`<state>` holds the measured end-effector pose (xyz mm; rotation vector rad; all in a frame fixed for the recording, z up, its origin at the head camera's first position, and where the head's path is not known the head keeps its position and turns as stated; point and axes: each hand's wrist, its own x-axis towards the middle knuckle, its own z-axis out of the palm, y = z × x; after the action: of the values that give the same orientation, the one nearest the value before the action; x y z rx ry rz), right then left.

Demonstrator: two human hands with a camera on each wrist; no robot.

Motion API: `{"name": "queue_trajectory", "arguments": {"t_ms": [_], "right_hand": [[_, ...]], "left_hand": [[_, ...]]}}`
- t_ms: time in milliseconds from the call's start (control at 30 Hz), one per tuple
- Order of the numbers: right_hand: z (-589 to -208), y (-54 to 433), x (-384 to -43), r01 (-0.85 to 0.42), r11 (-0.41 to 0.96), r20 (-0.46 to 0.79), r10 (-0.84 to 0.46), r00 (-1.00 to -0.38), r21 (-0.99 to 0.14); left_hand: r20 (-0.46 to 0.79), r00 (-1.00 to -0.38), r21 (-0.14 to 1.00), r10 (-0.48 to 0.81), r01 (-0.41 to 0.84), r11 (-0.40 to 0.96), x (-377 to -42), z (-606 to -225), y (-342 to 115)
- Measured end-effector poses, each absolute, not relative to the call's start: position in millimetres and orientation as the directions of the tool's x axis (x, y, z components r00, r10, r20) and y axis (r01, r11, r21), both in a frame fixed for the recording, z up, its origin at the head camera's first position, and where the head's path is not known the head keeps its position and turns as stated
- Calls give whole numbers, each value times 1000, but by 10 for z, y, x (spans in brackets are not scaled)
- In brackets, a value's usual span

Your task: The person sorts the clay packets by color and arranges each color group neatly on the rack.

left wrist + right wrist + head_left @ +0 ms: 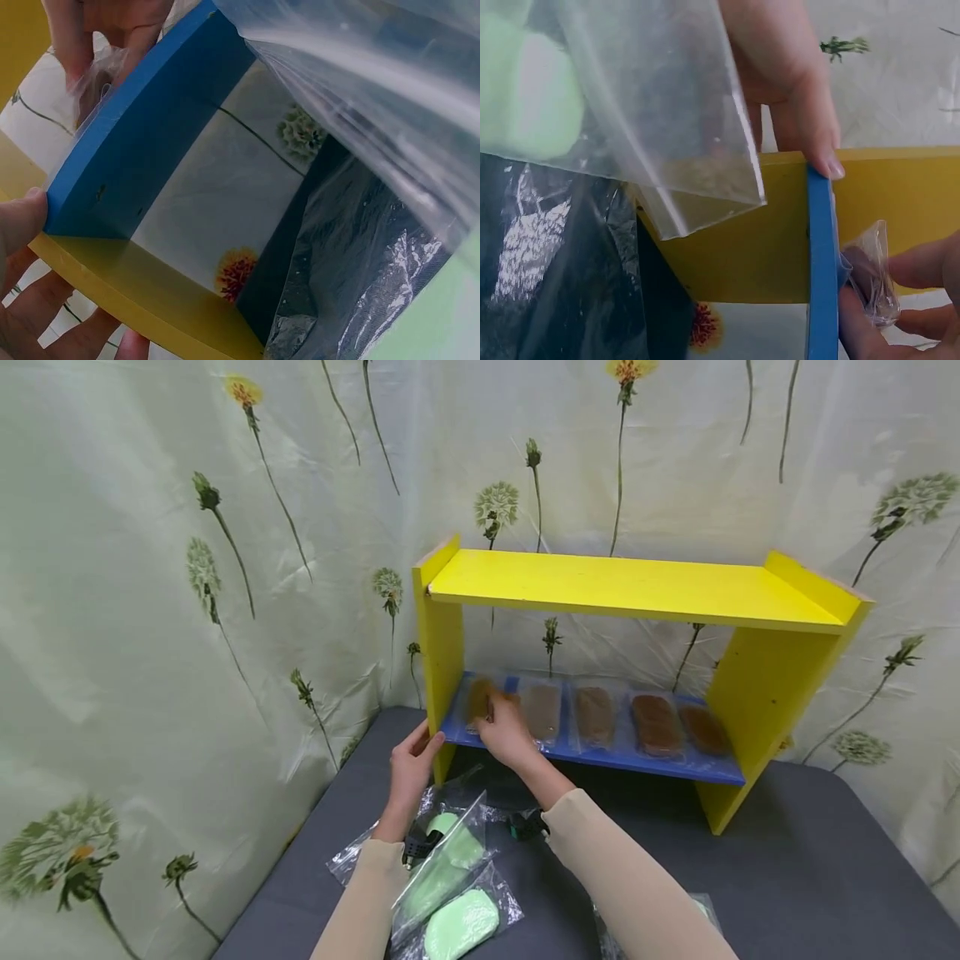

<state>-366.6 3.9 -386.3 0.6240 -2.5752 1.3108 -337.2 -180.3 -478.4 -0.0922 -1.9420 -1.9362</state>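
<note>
A small shelf unit has yellow sides, a yellow top board (600,581) and a blue lower board (637,764). My left hand (410,772) grips its left side panel (442,652). In the left wrist view the thumb (22,219) lies by the blue board's corner, with the fingers on the panel's outer face. At the blue board's left end, my right hand (506,727) pinches a clear bag with a brown slab (477,697). The right wrist view shows this bag (874,277) between thumb and fingers. Other bagged brown slabs (542,710) lie in a row to its right.
Clear bags with pale green slabs (461,922) lie on the dark table (795,868) below my forearms. Another bag (705,906) is partly hidden by the right sleeve. A dandelion-patterned curtain (300,568) hangs behind the shelf unit.
</note>
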Motion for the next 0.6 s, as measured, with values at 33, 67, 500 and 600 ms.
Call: {"name": "queue_trajectory", "arguments": {"t_ms": [33, 67, 500, 600], "right_hand": [[-3867, 38, -3660, -482, 533, 373, -306, -876, -696], [-3874, 34, -3653, -515, 545, 395, -330, -857, -662], [-4026, -50, -3463, -526, 849, 319, -484, -815, -56], [-4038, -67, -3444, -500, 866, 309, -468, -828, -28]], "left_hand": [[325, -916, 945, -233, 326, 38, -3375, -4784, -1799], [328, -914, 943, -238, 329, 37, -3375, -4782, -1801], [328, -912, 944, -244, 325, 54, -3352, -4758, -1782], [345, -907, 938, -243, 339, 66, -3360, -4748, -1767]]}}
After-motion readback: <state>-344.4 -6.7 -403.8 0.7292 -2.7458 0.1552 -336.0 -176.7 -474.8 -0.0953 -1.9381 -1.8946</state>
